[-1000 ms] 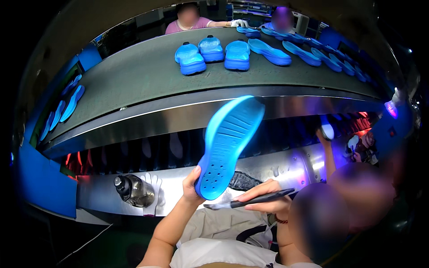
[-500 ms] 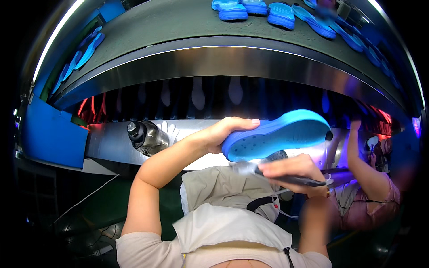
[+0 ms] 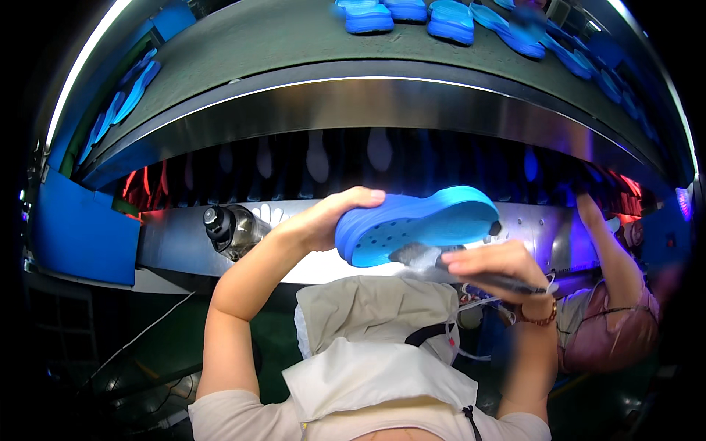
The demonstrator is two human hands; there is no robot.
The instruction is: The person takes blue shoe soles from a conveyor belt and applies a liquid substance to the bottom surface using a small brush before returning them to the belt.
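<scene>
Blue sole point(image 3: 430, 220): left hand point(image 3: 329, 214) is clasping its heel; right hand point(image 3: 501, 264), pinching a brush point(image 3: 421, 257), is now sweeping inward, apparently progressing.

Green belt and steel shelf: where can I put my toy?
On the belt, the wide stretch between left soles and middle soles is bare; further right, more soles crowd it. On the shelf, a small patch shows between blue panel and bottle; hands crowd above its middle.
</scene>
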